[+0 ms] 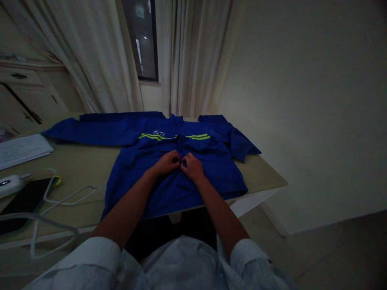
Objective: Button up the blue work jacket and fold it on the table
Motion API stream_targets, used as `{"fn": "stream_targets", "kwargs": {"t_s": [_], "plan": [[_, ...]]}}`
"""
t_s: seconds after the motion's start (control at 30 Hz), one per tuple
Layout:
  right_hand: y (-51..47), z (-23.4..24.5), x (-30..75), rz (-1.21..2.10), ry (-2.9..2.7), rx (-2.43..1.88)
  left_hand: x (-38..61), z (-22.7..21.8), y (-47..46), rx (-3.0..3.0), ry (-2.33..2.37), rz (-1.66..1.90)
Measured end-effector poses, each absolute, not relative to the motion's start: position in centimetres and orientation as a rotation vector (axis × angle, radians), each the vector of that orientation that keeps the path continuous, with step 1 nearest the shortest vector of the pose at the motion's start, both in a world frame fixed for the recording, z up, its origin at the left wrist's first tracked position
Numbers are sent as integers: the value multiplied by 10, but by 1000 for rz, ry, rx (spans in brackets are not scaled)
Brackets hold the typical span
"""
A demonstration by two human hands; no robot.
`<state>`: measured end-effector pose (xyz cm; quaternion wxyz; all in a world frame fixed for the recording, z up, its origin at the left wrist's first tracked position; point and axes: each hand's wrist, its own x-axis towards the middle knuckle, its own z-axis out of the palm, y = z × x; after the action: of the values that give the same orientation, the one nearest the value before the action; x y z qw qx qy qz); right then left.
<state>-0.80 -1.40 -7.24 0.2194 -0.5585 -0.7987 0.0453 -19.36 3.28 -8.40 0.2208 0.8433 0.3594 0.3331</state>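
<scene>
**While both hands pinch its front, a blue work jacket (211, 179) lies spread on a table**

The jacket lies face up in the middle of the tabletop, collar at the far side and hem at the near edge. Work is in hand at the centre front, where the left hand (166, 162) and right hand (192, 167) meet on the placket (180, 144), the strip running down from the collar. Both hands are closed inward, their fingers (176, 160) curled and almost touching at the centre, gripping the fabric edges. A small dark spot between the fingertips may be a button, but it is too small to tell.

Above the hands, two yellow-green reflective stripes (154, 137) cross the chest, and a small white emblem (159, 133) sits above the stripe on the left. The left sleeve (90, 133) stretches flat across the table, while the right sleeve (242, 141) bends down at the far corner.

To the left of the jacket lie papers (22, 151), a black smartphone (27, 199), a white power bank (9, 185), and a white coat hanger (69, 197). Pale curtains (193, 60) hang beyond the table around a dark window (142, 40).
</scene>
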Motion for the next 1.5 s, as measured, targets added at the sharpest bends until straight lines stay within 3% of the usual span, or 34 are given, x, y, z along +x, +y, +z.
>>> {"fn": "stream_targets", "kwargs": {"t_s": [0.27, 0.77, 0.93, 1.03, 1.5], "plan": [[-19, -66, -15, -26, -2273, -1640, -196, -85, 32, 2277, 1013, 932], [1, -89, -2, 306, -2016, -1392, -192, -76, 21, 2280, 1116, 1023], [8, -91, 5, 521, -1938, -1256, -196, -78, 25, 2156, 1363, 930], [9, -92, 7, 604, -1876, -1221, -196, -77, 25, 2132, 1273, 854], [7, -94, 5, 588, -1873, -1240, -201, -73, 27, 2105, 1085, 759]]}}
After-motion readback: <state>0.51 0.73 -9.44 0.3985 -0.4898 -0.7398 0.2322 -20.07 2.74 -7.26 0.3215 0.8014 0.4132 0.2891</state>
